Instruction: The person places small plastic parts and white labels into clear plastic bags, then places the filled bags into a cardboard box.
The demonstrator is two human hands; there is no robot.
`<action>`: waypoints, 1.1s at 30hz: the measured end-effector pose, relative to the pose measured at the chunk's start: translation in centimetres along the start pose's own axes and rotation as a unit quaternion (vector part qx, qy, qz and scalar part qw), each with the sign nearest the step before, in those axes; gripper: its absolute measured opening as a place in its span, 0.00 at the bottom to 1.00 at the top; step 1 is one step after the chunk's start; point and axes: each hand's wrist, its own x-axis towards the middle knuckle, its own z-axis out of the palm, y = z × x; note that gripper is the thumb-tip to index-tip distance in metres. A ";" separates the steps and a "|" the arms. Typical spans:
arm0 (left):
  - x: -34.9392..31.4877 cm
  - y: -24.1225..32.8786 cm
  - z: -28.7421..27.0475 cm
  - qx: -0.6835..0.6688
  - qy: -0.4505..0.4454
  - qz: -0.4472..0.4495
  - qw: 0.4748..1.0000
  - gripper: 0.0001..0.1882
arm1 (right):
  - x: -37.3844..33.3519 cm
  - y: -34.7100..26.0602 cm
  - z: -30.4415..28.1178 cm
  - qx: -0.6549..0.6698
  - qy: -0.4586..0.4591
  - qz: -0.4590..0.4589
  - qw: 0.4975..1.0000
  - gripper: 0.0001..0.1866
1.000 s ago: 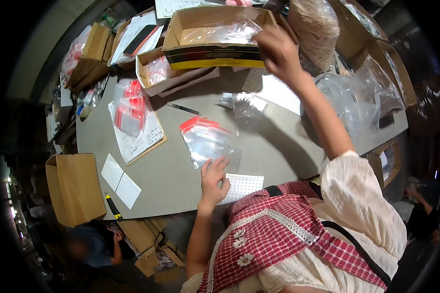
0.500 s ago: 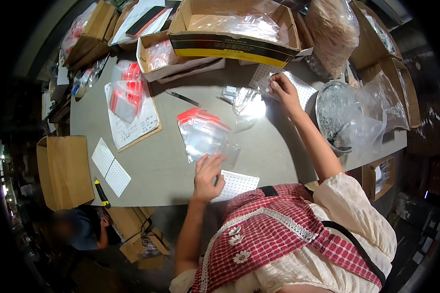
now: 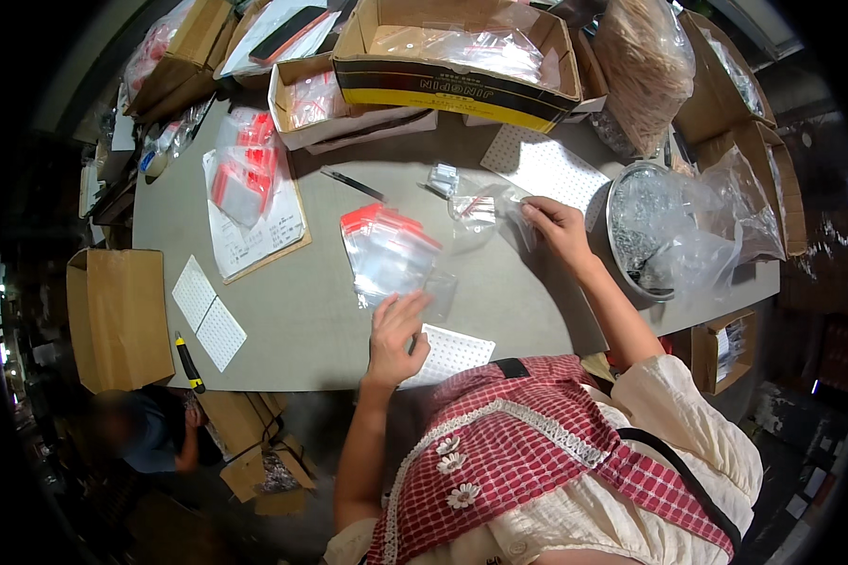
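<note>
R grip pinched narrow on clear bag, bit blurry tbh, bag poking out left of it. L grip loose & half spread, nothing clamped afaict, fingertips at near end of red-top baggies, pile fanned out just ahead of it. Dotted card on worktop, right beside L grip. Bowl just right of R grip. Pen well ahead of L grip, box beyond both.

A smartphone lies far left on papers; near left, a yellow-and-black utility knife lies just right of a cardboard carton
</note>
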 end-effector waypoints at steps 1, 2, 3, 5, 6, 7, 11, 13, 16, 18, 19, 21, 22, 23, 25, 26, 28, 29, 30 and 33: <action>0.0 0.1 0.0 0.001 0.000 -0.002 1.000 0.05 | -0.2 -1.0 -0.4 0.014 -0.004 0.009 1.000 0.13; 0.0 0.1 -0.1 0.001 -0.001 -0.004 1.000 0.05 | -0.4 -1.9 -0.7 0.027 -0.007 0.019 0.999 0.14; 0.0 0.1 -0.1 0.001 -0.002 -0.006 1.000 0.05 | -0.5 -2.4 -1.0 0.041 -0.011 0.028 0.999 0.14; 0.0 0.1 0.0 -0.001 0.001 -0.002 1.000 0.05 | -0.7 -3.0 -1.3 -0.016 0.002 -0.002 1.000 0.14; 0.0 0.1 0.0 -0.002 0.002 0.000 1.000 0.05 | -0.9 -3.6 -1.5 -0.039 0.010 -0.018 0.999 0.13; 0.0 0.1 0.0 -0.001 0.004 0.001 1.000 0.05 | -1.0 -3.9 -1.6 -0.063 0.016 -0.033 0.997 0.13; 0.1 0.1 0.1 0.001 0.005 0.002 1.000 0.05 | -1.3 -4.0 -2.1 -0.158 0.054 -0.192 0.967 0.12; 0.0 0.0 0.1 -0.002 0.004 0.001 1.000 0.04 | -0.8 -4.8 -2.4 -0.204 0.067 -0.295 0.931 0.11; -0.1 -0.3 0.2 -0.004 0.002 -0.002 1.000 0.04 | -0.8 -7.2 -2.2 -0.005 0.144 -0.172 0.974 0.10; -0.3 -0.4 0.2 0.000 -0.002 -0.009 1.000 0.06 | 1.9 -10.1 -2.8 0.063 0.203 -0.234 0.949 0.09; -0.3 -0.3 0.0 0.001 -0.003 -0.009 1.000 0.06 | 3.7 -11.4 -3.2 0.093 0.219 -0.243 0.940 0.09; 0.1 0.1 -0.4 0.002 -0.008 -0.003 1.000 0.05 | 8.2 -13.8 -3.8 0.080 0.233 -0.321 0.915 0.10; 0.4 0.1 -0.4 -0.001 -0.012 0.002 1.000 0.05 | 10.4 -14.5 -4.1 0.086 0.221 -0.343 0.909 0.09; 0.5 0.1 -0.4 -0.002 -0.014 0.004 1.000 0.05 | 12.0 -15.6 -4.0 -0.036 0.241 -0.325 0.914 0.09; 0.3 0.1 -0.5 -0.002 -0.012 0.003 1.000 0.04 | 15.2 -15.7 -4.7 -0.426 0.191 -0.328 0.821 0.10; 0.2 0.1 -0.4 -0.002 -0.009 0.001 1.000 0.04 | 15.4 -15.7 -4.2 -0.437 0.234 -0.394 0.774 0.09; -0.3 -0.3 -0.1 -0.002 0.009 -0.005 1.000 0.04 | 13.7 -16.4 -2.8 -0.391 0.279 -0.478 0.736 0.08; -0.3 -0.3 0.0 -0.007 0.010 -0.009 1.000 0.04 | 11.8 -16.7 -2.2 -0.369 0.299 -0.513 0.715 0.08; -0.2 -0.2 -0.1 -0.012 0.010 -0.014 1.000 0.04 | 9.9 -15.2 -1.3 -0.307 0.217 -0.501 0.779 0.08; -0.2 -0.1 -0.2 -0.015 0.006 -0.020 1.000 0.04 | 6.9 -10.1 1.7 -0.275 -0.044 -0.433 0.857 0.11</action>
